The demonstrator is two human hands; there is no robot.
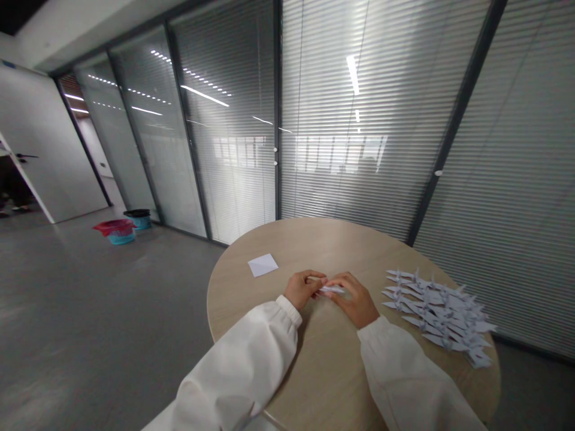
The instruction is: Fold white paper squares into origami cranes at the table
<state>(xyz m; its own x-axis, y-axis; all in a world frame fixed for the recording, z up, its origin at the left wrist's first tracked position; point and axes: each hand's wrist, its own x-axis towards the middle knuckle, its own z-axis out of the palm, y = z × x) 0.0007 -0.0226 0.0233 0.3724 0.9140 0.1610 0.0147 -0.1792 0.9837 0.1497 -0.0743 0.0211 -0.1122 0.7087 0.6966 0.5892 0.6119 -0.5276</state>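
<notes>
My left hand (302,288) and my right hand (353,299) meet over a round light-wood table (287,251), both pinching a narrow folded strip of white paper (332,290) between their fingers. Both sleeves are white and cuffed. A flat square of white paper (263,264) lies to the left, beyond my left hand, untouched. To the right of my right hand lies a large pile of folded paper cranes (438,314), pale lilac-white, overlapping one another and apart from my fingers.
The round table's far edge meets a wall of glass panels with internal blinds (350,120). Two waste bins (121,230), one with a red liner, stand on the grey floor at the left, near an open white door (49,149).
</notes>
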